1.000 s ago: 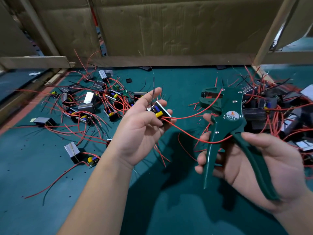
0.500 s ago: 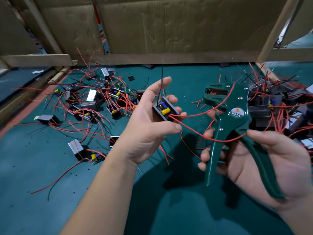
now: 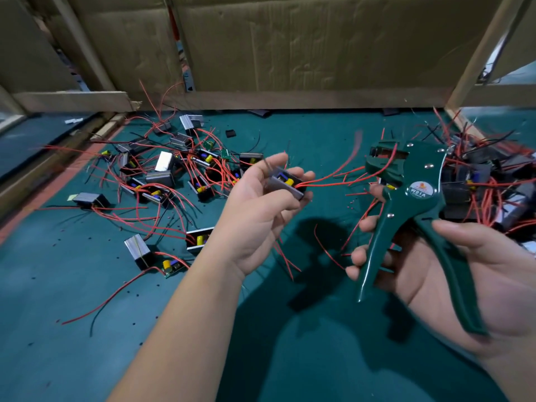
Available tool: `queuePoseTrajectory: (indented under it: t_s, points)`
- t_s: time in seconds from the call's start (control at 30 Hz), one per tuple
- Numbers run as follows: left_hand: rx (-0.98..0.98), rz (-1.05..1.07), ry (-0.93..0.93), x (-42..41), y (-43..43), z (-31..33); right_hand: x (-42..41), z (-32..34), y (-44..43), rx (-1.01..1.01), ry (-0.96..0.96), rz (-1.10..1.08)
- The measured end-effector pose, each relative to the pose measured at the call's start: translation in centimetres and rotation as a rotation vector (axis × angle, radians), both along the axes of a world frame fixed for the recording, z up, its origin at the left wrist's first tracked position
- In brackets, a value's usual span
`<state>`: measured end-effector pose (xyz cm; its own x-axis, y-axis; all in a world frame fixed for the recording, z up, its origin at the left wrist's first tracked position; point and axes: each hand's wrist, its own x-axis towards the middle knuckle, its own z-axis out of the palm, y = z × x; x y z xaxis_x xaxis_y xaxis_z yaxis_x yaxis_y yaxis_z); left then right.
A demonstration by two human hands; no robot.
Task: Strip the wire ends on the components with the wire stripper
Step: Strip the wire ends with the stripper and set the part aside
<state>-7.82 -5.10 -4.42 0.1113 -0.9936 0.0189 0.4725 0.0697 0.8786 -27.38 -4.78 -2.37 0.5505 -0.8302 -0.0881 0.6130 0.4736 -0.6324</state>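
Left, far to middle: left heap of components (image 3: pixel 162 175), small metal-cased boxes with open ends showing yellow and blue parts, tangled in red and black leads on the green mat (image 3: pixel 72 329).

Left, nearer: one loose metal-cased box (image 3: pixel 137 250) standing alone, and just to its right a bare circuit board (image 3: pixel 169 268) with a yellow capacitor.

Back, across the width: cardboard wall (image 3: pixel 304 47) standing along the far edge of the mat.

Centre: left hand (image 3: pixel 255 216), raised above the mat, fingers and thumb curled round one component (image 3: pixel 285 185), whose open end faces right.

Centre to right: red wires (image 3: pixel 333 177) running from that component toward the head of the tool; motion blur hides whether any end sits in the head.

Right: wire stripper (image 3: pixel 417 181), dark green, head up and turned to the far left, handles spread apart.

Right, near: right hand (image 3: pixel 493 274), fingers wrapped round the left handle, palm and thumb against the right handle.

Far right: right heap of components (image 3: pixel 478 175), dark boxes in a mass of red leads.
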Motion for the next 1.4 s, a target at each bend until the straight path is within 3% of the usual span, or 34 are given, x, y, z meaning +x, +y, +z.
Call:
queuePoseTrajectory:
  t_s: [0.1,0.27,0.5,0.6,0.73,0.8,0.97,1.1,1.2,1.4]
  points:
    - [0.031,0.119,-0.145,0.2,-0.3,-0.4,-0.4,-1.4,1.8,-0.131,0.097,-0.024]
    - [0.032,0.269,-0.454,0.1,-0.6,0.6,-0.9,-2.1,1.0,-0.086,0.003,-0.026]
    - [0.017,0.466,-0.811,2.4,-5.8,6.9,-1.2,-1.9,0.7,-0.07,-0.018,-0.059]
    - [0.156,0.339,-0.963,3.4,-8.6,7.7,-1.3,-1.7,0.9,-0.081,-0.015,-0.054]
    - [0.34,0.132,-1.565,5.1,-9.5,5.7,-1.3,-1.7,0.6,-0.052,-0.012,-0.068]
    - [0.361,0.05,-1.712,5.9,-9.6,4.3,-1.4,-1.7,0.5,-0.044,-0.018,-0.071]
    - [0.387,-0.034,-1.896,7.0,-9.9,2.0,-1.2,-2.0,0.5,-0.049,-0.02,-0.058]
    - [0.45,0.143,-2.13,7.0,-10.3,1.4,-1.3,-2.1,0.5,-0.03,-0.014,-0.051]
    - [0.466,0.214,-2.132,7.0,-10.5,0.7,-1.2,-2.1,0.4,-0.034,-0.014,-0.047]
    - [0.322,0.268,-2.158,6.7,-10.0,-0.1,-1.3,-2.3,0.4,-0.018,-0.013,-0.045]
